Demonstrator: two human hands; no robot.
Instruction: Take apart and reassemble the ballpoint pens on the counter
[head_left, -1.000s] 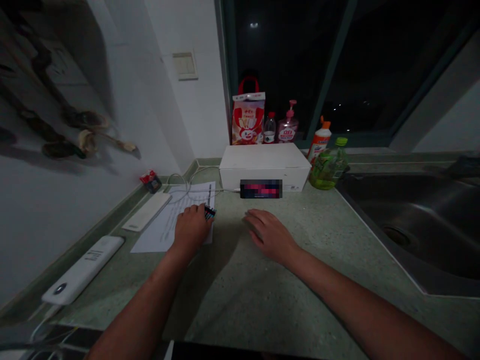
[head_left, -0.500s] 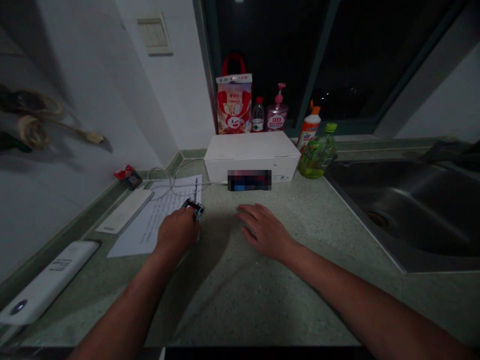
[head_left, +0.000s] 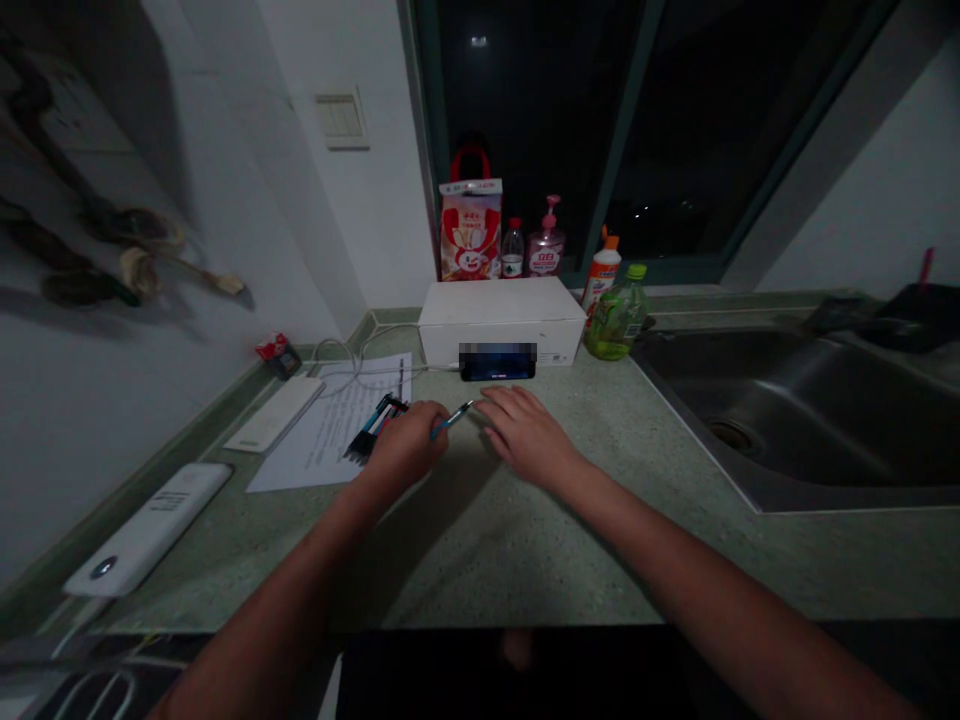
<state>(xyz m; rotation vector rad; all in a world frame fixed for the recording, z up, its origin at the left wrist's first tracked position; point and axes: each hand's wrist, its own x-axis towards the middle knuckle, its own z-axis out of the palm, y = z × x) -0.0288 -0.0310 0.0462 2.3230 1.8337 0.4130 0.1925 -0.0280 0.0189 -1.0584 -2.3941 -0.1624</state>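
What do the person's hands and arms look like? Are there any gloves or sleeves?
The left hand and right hand are bare, with no gloves. No sleeve, watch or bracelet shows on the left forearm or right forearm.

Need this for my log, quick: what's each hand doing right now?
Left hand: closed, holding a slim blue pen-like tool.
Right hand: open, close to the tool's tip; whether they touch cannot be told.

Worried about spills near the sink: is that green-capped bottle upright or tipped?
Upright: the green-capped bottle stands on its base on the countertop, its cap at the top.
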